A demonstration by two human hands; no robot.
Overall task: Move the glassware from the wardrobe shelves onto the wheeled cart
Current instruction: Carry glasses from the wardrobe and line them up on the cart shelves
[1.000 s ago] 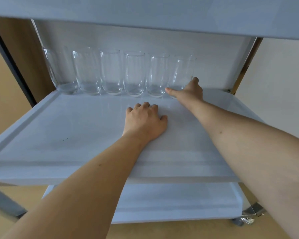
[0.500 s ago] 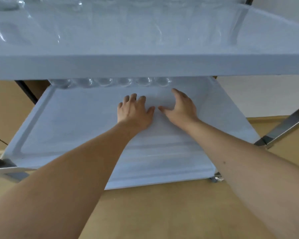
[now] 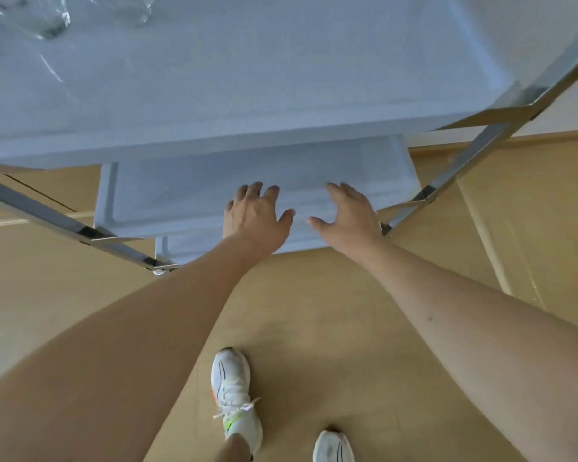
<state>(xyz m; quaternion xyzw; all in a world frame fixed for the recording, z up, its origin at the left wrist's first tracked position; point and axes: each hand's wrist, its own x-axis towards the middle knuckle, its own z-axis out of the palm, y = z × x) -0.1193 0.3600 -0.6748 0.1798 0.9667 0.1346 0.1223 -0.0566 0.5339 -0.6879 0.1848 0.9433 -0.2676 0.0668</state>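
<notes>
Tan flooring [image 3: 297, 311] lies under the wheeled cart [image 3: 281, 135], where clear glasses [image 3: 47, 18], fragile, slippery and best gripped round the body, stand on its top shelf while the left hand [image 3: 257, 221] and right hand [image 3: 351, 221] hover, fingers spread and empty.

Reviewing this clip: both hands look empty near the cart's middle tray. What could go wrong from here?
1. The clear glasses stand close to the left rim of the white top tray; a jolt to the cart might tip them.
2. The open left hand and right hand sit just under that tray, so lifting them could knock its front edge.
3. The white sneaker is stepping near the cart's chrome frame.
</notes>
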